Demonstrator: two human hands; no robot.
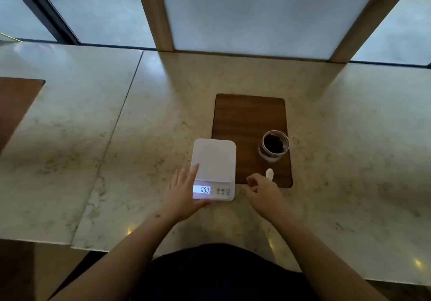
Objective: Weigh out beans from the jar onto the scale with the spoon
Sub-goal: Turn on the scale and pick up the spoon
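On the pale marble counter (233, 79), near its front edge, sits a white digital scale (213, 160), its lit display (202, 189) reading 0.00 and its weighing plate bare. Scale overlaps the left edge of a dark wooden board (247, 118) lying flat on the counter. Left hand (184, 193) rests against the scale's near-left corner: fingers spread, index finger lying on the plate's left margin, thumb tucked along the front edge under the display; hand is open, gripping nothing. Right hand (261, 192) is just right of the scale at the board's near edge, fingers curled loosely toward the handle of a white spoon (269, 174); whether they actually pinch the handle I cannot tell, as the handle's lower part is hidden behind the knuckles. Spoon bowl lies on the board, pointing away from the person. Open glass jar (274, 146) stands upright on the board's right side, just beyond the spoon, with dark beans (273, 142) inside. Frosted window panels (256, 9) behind the counter.
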